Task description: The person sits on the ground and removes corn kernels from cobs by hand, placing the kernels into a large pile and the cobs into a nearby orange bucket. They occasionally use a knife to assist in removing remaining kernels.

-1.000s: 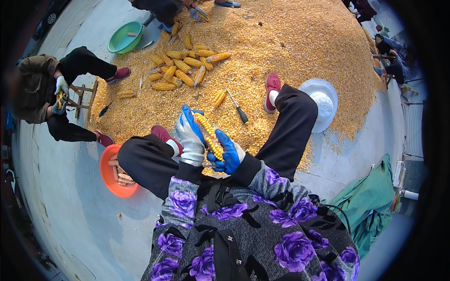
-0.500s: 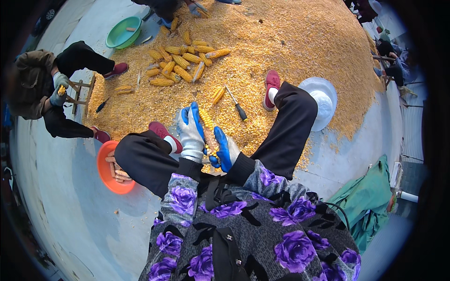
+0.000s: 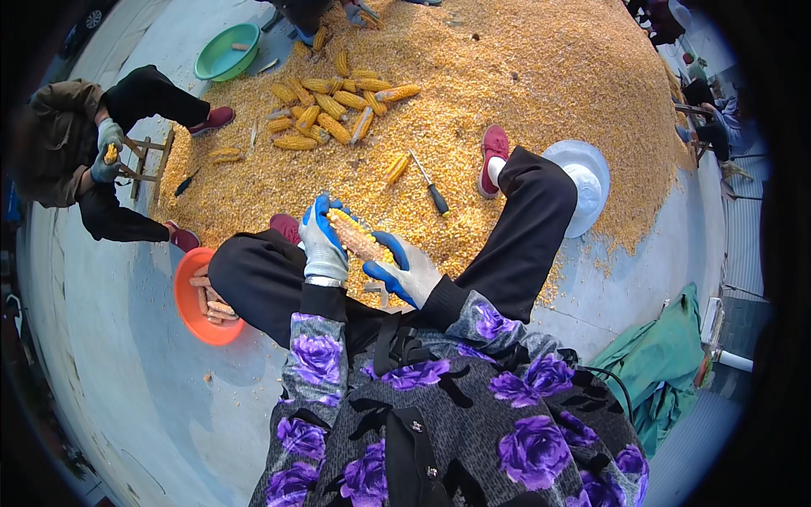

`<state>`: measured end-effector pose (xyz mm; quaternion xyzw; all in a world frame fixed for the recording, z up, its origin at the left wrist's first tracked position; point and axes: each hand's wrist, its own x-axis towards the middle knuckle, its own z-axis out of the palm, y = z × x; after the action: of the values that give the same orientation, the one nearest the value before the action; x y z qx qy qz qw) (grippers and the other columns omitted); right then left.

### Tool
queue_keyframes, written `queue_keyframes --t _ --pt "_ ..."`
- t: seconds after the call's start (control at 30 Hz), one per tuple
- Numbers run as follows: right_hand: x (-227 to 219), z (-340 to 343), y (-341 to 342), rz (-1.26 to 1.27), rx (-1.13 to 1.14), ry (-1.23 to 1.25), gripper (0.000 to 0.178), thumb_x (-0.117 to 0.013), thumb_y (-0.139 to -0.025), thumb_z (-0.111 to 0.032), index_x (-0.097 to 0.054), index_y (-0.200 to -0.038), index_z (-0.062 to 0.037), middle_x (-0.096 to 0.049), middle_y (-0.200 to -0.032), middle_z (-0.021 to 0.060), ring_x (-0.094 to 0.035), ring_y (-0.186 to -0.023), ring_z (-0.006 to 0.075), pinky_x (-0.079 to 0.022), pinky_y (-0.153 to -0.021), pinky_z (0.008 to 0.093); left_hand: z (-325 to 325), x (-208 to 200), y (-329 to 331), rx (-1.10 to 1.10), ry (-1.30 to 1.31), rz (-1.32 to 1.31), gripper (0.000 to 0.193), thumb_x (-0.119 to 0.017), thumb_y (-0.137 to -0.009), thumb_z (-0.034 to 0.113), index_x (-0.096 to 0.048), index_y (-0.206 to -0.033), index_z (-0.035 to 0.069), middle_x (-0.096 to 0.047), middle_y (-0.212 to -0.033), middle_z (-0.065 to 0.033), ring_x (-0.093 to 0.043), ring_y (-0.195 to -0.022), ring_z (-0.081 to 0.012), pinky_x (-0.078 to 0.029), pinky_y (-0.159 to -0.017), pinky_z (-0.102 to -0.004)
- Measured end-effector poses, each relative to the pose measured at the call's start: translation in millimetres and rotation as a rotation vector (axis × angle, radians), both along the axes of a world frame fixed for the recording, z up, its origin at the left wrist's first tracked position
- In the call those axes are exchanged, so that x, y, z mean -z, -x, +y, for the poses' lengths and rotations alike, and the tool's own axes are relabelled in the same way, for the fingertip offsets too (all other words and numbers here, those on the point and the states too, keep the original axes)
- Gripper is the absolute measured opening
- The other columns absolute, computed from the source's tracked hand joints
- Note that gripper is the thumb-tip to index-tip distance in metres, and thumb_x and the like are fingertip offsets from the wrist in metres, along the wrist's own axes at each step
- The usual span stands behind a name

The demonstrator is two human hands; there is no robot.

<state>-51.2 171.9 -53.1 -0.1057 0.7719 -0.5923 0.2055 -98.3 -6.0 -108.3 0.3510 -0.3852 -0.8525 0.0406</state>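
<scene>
Though in left hand (image 3: 323, 247), corncob (image 3: 359, 240) part-hidden.

Pale brimmed hat (image 3: 589, 190) and crumpled green cloth (image 3: 655, 372)

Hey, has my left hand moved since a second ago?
Yes, to the left. Judged against the screwdriver, your left hand now sits farther away, hiding more of your left red shoe.

outdoor yard (image 3: 127, 338), heaped corn kernels (image 3: 541, 110)
</scene>
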Motion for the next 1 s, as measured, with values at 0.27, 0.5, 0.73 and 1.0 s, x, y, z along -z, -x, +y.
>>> queue_keyframes --t 0.27,0.5,0.73,1.0 --pt "-9.6 0.4 3.1 -0.454 0.021 0.294 0.034 -0.052 -0.095 -0.033 -0.053 -0.106 -0.0016 -0.056 -0.076 0.0080 -0.059 -0.060 0.0157 -0.047 -0.049 0.0298 -1.4 -5.6 -4.5 -0.036 -0.052 0.107 0.025 -0.057 -0.090 0.027 -0.056 -0.086 0.003 -0.060 -0.072 -0.0123 -0.059 -0.059 -0.0244 -0.051 -0.054 -0.0375" --pt "-12.5 -2.3 13.6 -0.659 0.096 0.370 0.040 -0.051 -0.094 -0.043 -0.053 -0.109 -0.0056 -0.056 -0.077 0.0074 -0.053 -0.052 0.0158 -0.048 -0.048 0.0288 6.9 -16.7 4.4 -0.123 0.233 0.062 0.020 -0.056 -0.090 0.022 -0.056 -0.080 0.005 -0.057 -0.066 -0.0094 -0.057 -0.056 -0.0208 -0.049 -0.054 -0.0344" --pt "8.5 11.1 12.9 -1.283 0.005 0.914 0.042 -0.052 -0.094 -0.048 -0.051 -0.115 -0.0122 -0.060 -0.082 0.0073 -0.038 -0.045 0.0081 -0.036 -0.046 0.0264 12.6 -40.4 2.2 0.154 -0.010 0.224 0.024 -0.058 -0.093 0.027 -0.056 -0.092 0.002 -0.062 -0.083 -0.0099 -0.062 -0.073 -0.0226 -0.054 -0.068 -0.0358" --pt "-7.9 -1.5 12.1 -0.711 0.014 0.394 0.047 -0.052 -0.093 -0.050 -0.056 -0.113 -0.0080 -0.062 -0.084 0.0082 -0.057 -0.058 0.0118 -0.047 -0.054 0.0255 7.6 -27.9 4.9 0.136 -0.183 0.067 0.031 -0.056 -0.092 0.034 -0.047 -0.076 0.009 -0.049 -0.064 -0.0058 -0.054 -0.058 -0.0215 -0.049 -0.056 -0.0366"
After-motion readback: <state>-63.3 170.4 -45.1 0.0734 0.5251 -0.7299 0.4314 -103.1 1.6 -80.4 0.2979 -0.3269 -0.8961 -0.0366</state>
